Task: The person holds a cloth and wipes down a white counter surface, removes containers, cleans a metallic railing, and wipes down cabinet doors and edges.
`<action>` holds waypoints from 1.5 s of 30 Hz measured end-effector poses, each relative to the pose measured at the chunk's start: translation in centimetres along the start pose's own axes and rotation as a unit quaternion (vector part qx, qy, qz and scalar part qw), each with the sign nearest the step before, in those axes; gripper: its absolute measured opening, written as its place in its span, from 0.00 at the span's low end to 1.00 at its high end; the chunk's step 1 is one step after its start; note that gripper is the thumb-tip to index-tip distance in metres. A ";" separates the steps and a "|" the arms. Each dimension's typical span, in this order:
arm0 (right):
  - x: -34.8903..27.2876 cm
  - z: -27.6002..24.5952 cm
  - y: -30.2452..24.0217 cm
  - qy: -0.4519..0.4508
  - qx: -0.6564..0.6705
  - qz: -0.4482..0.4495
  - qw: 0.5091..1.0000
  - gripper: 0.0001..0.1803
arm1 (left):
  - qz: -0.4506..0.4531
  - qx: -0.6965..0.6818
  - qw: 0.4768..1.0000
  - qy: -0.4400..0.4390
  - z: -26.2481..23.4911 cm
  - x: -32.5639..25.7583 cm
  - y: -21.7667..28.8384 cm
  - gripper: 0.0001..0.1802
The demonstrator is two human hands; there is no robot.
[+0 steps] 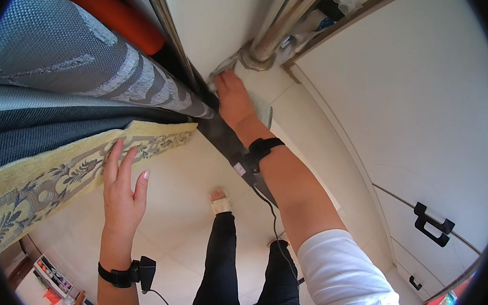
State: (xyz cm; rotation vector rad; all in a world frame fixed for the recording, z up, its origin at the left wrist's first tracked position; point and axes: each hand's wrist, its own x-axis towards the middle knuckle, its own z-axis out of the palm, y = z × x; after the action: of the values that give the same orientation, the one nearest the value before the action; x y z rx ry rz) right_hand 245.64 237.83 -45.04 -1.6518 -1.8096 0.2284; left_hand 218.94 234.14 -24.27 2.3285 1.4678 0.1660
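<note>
Up at the far end of the scene, the right hand presses flat on a pale cloth, fingers stretched out rather than curled, pushing it against the white wall surface just beside the base of a shiny metal pipe. Part of the cloth shows past the fingertips near the pipe's flange and more of it shows to the right of the wrist. A black wrist strap circles that forearm, with a thin cable trailing down from it.

To the left and nearer, the left hand is open with its fingers spread and holds nothing; its fingertips lie at the lower edge of a yellow patterned fabric band, though whether they touch it cannot be told. Above that band hang grey patterned curtains, and an orange roll lies at the far top. A black band with a small device sits on the left wrist. Below, dark trousers and a sandalled foot stand on pale floor tiles. On the right, a white door carries a black handle.
</note>
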 end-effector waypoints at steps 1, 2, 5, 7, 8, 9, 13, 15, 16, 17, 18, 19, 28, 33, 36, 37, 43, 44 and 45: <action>-0.6 -0.1 -0.6 -0.048 0.071 -0.041 0.995 0.26 | -0.006 -0.005 1.000 0.002 0.0 -0.3 -0.2 0.22; -0.9 -0.6 -2.0 -0.084 0.138 -0.040 0.986 0.27 | -0.012 -0.006 1.000 0.005 0.0 -0.5 -0.6 0.22; -1.1 -2.9 -2.1 0.042 0.100 -0.007 0.994 0.28 | -0.028 -0.016 0.999 -0.001 0.2 -1.0 -1.1 0.22; 0.5 -2.3 0.0 0.082 0.072 0.038 0.993 0.29 | -0.021 -0.013 1.000 -0.001 0.1 -1.1 -0.9 0.22; 1.7 -1.8 0.6 0.099 0.045 0.042 0.993 0.28 | -0.015 -0.009 1.000 -0.001 -0.3 -1.1 -0.7 0.22; 1.9 -1.6 1.4 0.109 0.007 0.047 0.993 0.28 | -0.012 -0.013 1.000 -0.004 0.4 -1.0 -0.7 0.22; -0.7 1.0 -2.1 -0.075 0.122 0.082 0.986 0.25 | -0.012 -0.048 0.999 -0.017 1.3 -1.2 -0.7 0.21; -4.9 2.2 -5.7 -0.240 0.117 -0.098 0.959 0.25 | -0.011 -0.014 1.000 -0.011 0.4 -1.5 -1.2 0.21; -6.0 1.3 -6.2 -0.244 0.113 -0.096 0.958 0.25 | -0.010 -0.020 1.000 -0.013 0.9 -1.6 -1.7 0.21; -6.4 -0.6 -6.9 -0.163 0.162 -0.073 0.970 0.27 | -0.020 -0.019 1.000 -0.012 0.7 -1.8 -1.9 0.21; -6.6 -2.5 -6.9 -0.080 0.209 -0.049 0.973 0.29 | -0.030 -0.017 0.999 -0.011 0.5 -2.0 -2.1 0.21; -6.8 -4.3 -5.2 -0.013 0.170 -0.003 0.985 0.30 | -0.029 -0.023 0.999 -0.011 0.7 -2.0 -1.9 0.21; -5.6 -4.9 3.5 0.118 -0.181 0.163 0.963 0.25 | -0.041 -0.051 0.998 -0.017 1.4 -2.8 -2.4 0.20; -1.5 -4.0 4.0 0.084 -0.177 0.210 0.958 0.25 | -0.071 -0.090 0.992 -0.048 2.0 -3.3 -2.2 0.19; -1.9 -3.5 3.1 0.080 -0.163 0.134 0.974 0.25 | -0.061 -0.105 0.992 -0.043 1.9 -3.8 -2.1 0.20; -2.6 -3.8 2.1 0.011 -0.071 0.055 0.996 0.25 | -0.062 -0.104 0.992 -0.043 1.8 -3.9 -2.1 0.20; -1.7 -4.2 2.4 0.092 -0.060 0.108 0.988 0.26 | -0.062 -0.117 0.989 -0.062 2.0 -4.9 -2.0 0.19; -1.8 -3.1 1.8 0.094 -0.121 0.130 0.980 0.25 | -0.063 -0.120 0.989 -0.064 2.0 -5.1 -2.1 0.19; -2.0 -1.9 1.1 0.096 -0.181 0.151 0.967 0.25 | -0.068 -0.118 0.989 -0.063 2.0 -5.3 -2.3 0.19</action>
State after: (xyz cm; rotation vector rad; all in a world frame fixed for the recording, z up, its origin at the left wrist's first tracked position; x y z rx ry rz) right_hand 247.56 235.60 -44.83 -2.1258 -1.5132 -0.1388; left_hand 215.26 229.76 -26.47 2.0086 1.4542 0.1439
